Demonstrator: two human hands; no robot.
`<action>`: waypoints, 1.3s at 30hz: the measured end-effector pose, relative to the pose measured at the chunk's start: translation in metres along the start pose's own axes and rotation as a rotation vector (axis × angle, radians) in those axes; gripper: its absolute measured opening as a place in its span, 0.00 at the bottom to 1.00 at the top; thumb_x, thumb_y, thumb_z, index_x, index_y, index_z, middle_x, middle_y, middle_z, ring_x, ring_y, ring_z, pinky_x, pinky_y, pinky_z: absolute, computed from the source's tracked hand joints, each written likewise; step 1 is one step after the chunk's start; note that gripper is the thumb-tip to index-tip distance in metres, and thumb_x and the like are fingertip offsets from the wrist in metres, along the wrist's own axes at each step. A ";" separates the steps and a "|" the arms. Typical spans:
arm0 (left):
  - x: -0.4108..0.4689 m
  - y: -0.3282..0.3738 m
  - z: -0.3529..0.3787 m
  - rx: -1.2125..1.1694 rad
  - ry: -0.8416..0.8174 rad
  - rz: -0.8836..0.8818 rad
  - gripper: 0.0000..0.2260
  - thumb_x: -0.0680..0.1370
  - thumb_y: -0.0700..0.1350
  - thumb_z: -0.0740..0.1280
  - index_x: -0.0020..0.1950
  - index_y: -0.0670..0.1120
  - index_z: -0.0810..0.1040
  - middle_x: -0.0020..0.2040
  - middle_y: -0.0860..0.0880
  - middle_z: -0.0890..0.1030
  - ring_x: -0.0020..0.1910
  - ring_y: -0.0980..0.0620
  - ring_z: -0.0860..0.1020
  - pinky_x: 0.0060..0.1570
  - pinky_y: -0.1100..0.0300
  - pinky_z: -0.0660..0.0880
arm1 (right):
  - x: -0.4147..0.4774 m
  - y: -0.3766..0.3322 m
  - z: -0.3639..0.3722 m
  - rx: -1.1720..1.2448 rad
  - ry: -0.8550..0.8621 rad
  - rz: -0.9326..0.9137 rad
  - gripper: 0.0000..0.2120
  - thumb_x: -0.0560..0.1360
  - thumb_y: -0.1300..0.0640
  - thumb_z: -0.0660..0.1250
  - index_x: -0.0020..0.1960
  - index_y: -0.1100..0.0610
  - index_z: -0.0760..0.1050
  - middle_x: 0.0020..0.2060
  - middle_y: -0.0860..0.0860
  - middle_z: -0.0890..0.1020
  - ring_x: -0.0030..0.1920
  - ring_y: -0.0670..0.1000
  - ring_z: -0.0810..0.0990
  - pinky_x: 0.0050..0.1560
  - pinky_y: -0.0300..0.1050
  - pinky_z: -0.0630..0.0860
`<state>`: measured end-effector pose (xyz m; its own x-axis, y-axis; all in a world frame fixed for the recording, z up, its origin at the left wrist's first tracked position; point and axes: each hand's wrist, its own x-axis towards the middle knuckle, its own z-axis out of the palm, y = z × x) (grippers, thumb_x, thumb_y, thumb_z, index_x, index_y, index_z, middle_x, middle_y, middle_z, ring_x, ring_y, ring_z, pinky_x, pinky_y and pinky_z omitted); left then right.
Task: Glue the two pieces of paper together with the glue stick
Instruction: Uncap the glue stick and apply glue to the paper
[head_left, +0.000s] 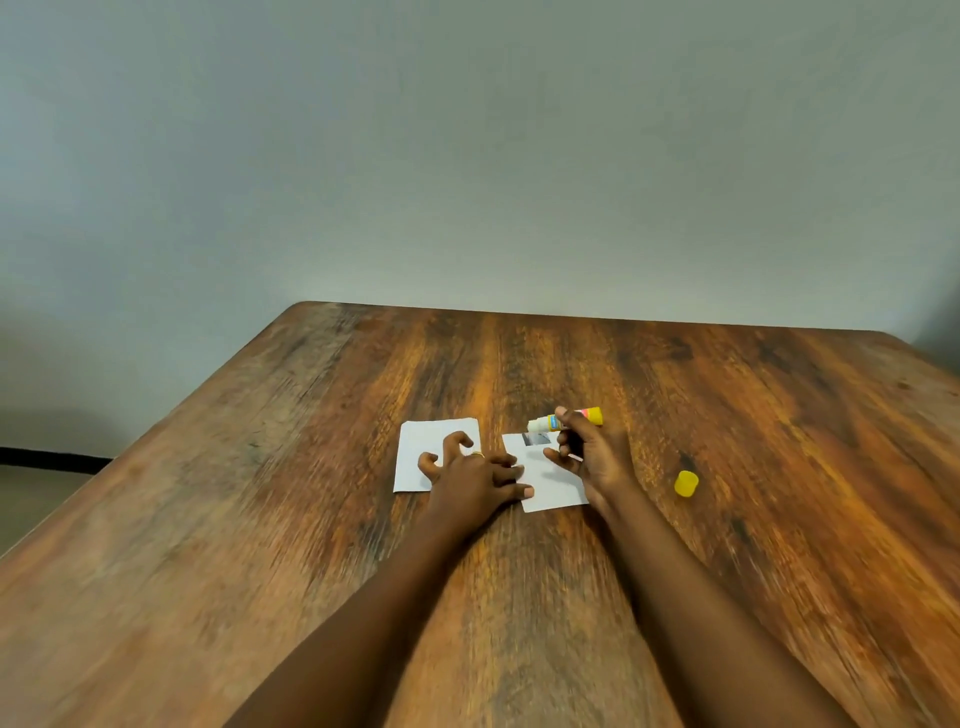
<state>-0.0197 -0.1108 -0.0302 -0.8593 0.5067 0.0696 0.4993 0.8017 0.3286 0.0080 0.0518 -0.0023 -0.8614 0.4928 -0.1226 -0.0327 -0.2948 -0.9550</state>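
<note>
Paper sheets thin, floppy: right sheet (550, 480) pinned by your left hand (470, 480), fingers spread, beside left sheet (423, 457) on bench (727, 415). Right hand (589, 452) pinches uncapped glue stick (563, 420) mid-barrel (light, rigid); yellow cap (686, 484) lies apart.

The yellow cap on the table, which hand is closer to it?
Right. The right hand, holding the glue stick, is beside the yellow cap, with bare table between. The left hand rests on the papers, farther away.
</note>
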 end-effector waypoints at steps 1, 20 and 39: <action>-0.001 0.000 0.000 -0.003 0.013 -0.005 0.20 0.75 0.63 0.58 0.64 0.59 0.75 0.68 0.63 0.72 0.69 0.49 0.55 0.55 0.46 0.52 | 0.004 0.002 0.004 -0.098 -0.001 -0.031 0.06 0.71 0.59 0.71 0.39 0.63 0.80 0.28 0.55 0.78 0.26 0.48 0.76 0.33 0.44 0.81; 0.003 -0.004 0.002 -0.042 0.015 -0.021 0.22 0.72 0.65 0.61 0.61 0.58 0.77 0.64 0.64 0.75 0.70 0.48 0.57 0.63 0.43 0.55 | 0.030 0.015 0.023 -0.590 -0.038 -0.190 0.07 0.69 0.60 0.70 0.34 0.61 0.77 0.27 0.54 0.79 0.21 0.44 0.74 0.25 0.37 0.75; 0.004 -0.002 0.001 -0.010 0.025 -0.025 0.17 0.77 0.61 0.58 0.61 0.59 0.77 0.66 0.63 0.74 0.70 0.50 0.58 0.63 0.43 0.56 | 0.030 0.013 0.026 -0.625 -0.092 -0.227 0.08 0.69 0.62 0.70 0.32 0.58 0.76 0.27 0.55 0.78 0.25 0.48 0.75 0.26 0.39 0.76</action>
<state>-0.0240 -0.1104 -0.0321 -0.8743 0.4781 0.0841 0.4762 0.8111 0.3397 -0.0313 0.0416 -0.0115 -0.9082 0.4072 0.0966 0.0578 0.3508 -0.9347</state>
